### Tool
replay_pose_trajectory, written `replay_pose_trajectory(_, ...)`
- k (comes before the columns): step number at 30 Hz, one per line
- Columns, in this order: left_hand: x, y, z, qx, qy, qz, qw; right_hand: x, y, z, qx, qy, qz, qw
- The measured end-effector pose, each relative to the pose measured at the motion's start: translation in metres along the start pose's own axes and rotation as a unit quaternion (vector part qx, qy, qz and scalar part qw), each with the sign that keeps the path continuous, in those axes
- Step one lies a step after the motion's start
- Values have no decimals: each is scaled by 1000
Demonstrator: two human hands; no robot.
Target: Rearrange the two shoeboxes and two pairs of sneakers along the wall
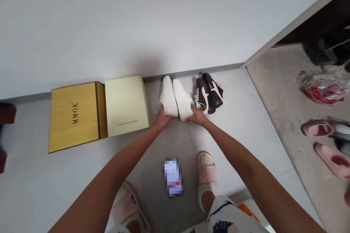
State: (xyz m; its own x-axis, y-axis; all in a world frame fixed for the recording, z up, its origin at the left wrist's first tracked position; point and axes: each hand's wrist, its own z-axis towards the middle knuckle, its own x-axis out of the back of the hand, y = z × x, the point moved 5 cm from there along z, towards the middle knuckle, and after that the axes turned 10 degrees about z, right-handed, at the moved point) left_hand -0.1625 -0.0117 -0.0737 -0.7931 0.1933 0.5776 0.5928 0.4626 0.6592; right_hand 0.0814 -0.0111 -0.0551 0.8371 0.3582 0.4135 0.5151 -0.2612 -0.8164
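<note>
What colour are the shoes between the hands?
The shoes are white, seen in the head view.

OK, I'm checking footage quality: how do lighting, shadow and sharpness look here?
Head view: a soft, diffuse shadow on the wall above the white shoes; boxes sharp enough to read; plastic bag at right softer, with some shine; coarse pixelation hiding a patch below the shoes; wide-angle stretch apparently lengthening the arms.
</note>
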Motion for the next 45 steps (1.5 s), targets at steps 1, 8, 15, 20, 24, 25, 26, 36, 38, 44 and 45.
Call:
replay_pose_trajectory(1,1,4,0,-11,-1,8,1000,1,-5,1,7,-5,-7,1000)
replay_pose_trajectory(8,10,47,-10,-146,-56,108,982,7,-39,6,71,-25,-156,985)
replay_pose_trajectory(15,12,59,-3,-197,-58,158,966,-3,-68,15,55,-41,-313,947)
replay_pose_trajectory(20,8,59,-3,-209,-84,335,915,-11,-83,21,56,-72,-397,913)
replay_pose_trajectory(24,6,64,-4,-213,-99,435,869,-15,-87,24,49,-102,-445,888)
replay_pose_trajectory(25,7,67,-4,-215,-97,444,864,-16,-87,25,47,-106,-450,886)
replay_pose_trajectory(26,7,68,-3,-218,-95,450,861,-17,-87,25,46,-109,-453,884)
replay_pose_trajectory(36,6,70,0,-201,-84,450,866,-25,-86,32,52,-111,-461,879)
replay_pose_trajectory(38,6,69,-1,-203,-86,452,864,-27,-85,33,51,-110,-461,879)
replay_pose_trajectory(44,4,65,-1,-210,-82,442,868,-31,-83,29,57,-95,-453,885)
replay_pose_trajectory(45,4,65,-2,-212,-81,442,868,-31,-83,27,61,-86,-449,887)
